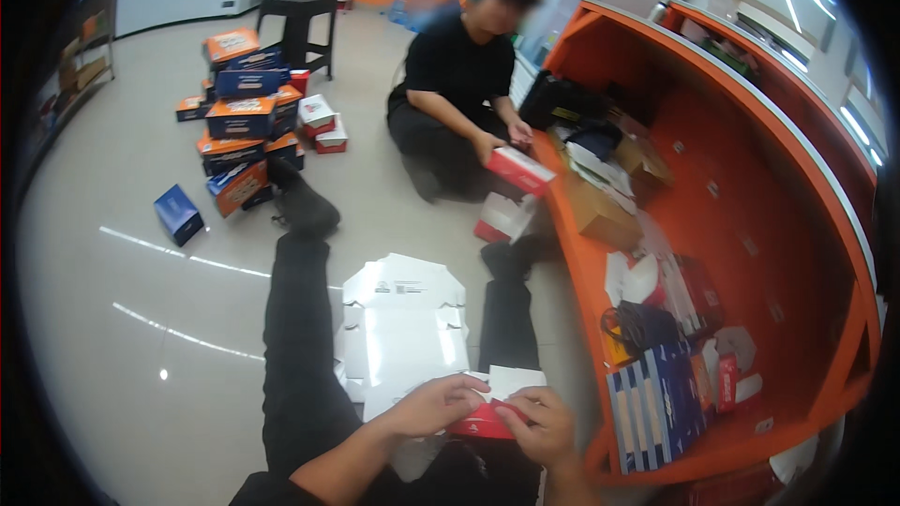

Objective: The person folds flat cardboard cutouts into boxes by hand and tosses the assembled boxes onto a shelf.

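A partly folded red and white carton (pixel 483 422) lies close to my body, between my two hands. My left hand (pixel 436 406) grips its left side, thumb and fingers pinching the edge. On the other side my right hand (pixel 541 424) pinches the red panel, thumb pressed against it. A white flap (pixel 514 379) of the carton stands up behind my right fingers. Just beyond, between my outstretched legs, flat unfolded white carton blanks (pixel 403 328) lie on the floor. The underside of the carton is hidden by my hands.
Ahead, a co-worker (pixel 464 84) sits on the floor holding a red and white box (pixel 521 171); another open box (pixel 506 217) stands nearby. Stacked blue and orange boxes (pixel 242 117) rise at left beyond my foot. An orange shelf unit (pixel 581 319) borders my right side, holding flat blue boxes (pixel 656 403).
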The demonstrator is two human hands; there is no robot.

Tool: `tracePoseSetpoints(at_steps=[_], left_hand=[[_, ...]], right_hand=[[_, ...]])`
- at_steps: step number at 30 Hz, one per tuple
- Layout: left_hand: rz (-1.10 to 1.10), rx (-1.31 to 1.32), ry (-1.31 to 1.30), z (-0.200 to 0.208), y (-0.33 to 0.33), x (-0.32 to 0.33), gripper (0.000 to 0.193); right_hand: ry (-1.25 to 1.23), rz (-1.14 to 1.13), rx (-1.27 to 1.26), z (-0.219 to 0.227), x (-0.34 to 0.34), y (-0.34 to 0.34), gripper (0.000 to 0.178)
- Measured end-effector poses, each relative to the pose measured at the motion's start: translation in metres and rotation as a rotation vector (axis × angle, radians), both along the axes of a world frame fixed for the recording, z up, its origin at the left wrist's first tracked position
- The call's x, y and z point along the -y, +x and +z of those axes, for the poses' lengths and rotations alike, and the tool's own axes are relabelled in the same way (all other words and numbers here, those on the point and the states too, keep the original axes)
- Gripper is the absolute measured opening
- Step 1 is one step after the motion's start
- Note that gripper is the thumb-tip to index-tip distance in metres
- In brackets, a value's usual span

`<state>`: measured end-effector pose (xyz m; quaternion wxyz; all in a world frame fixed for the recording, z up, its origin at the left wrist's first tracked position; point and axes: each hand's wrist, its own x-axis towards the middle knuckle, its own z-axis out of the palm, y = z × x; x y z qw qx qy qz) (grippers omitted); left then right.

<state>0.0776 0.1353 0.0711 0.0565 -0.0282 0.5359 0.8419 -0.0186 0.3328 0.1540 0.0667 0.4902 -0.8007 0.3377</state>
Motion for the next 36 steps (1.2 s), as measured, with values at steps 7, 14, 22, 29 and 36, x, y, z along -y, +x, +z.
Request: tracePoseSetpoints(at_steps=[7,14,22,29,36], left_hand=[[-0.064,-0.121,-0.152,0.001,-0.004,-0.005,0.038],[-0.039,-0.123,-0.105,-0.003,-0.003,-0.004,0.038],[-0.047,-0.171,-0.054,-0.003,-0.005,-0.006,0.038],[-0.048,-0.067,-0.437,0.022,0.004,-0.002,0.038],[0.101,-0.195,-0.585,0.018,0.010,-0.002,0.035]], right_hand=[[0.068,0.071,0.071,-0.001,-0.004,0.008,0.016],[0.125,0.089,0.005,0.003,0.001,0.002,0.015],[0.183,0.102,-0.043,0.005,-0.008,-0.006,0.020],[0.092,-0.033,-0.022,-0.001,-0.016,-0.002,0.026],[0.131,0.065,-0.138,-0.008,-0.010,-0.003,0.022]])
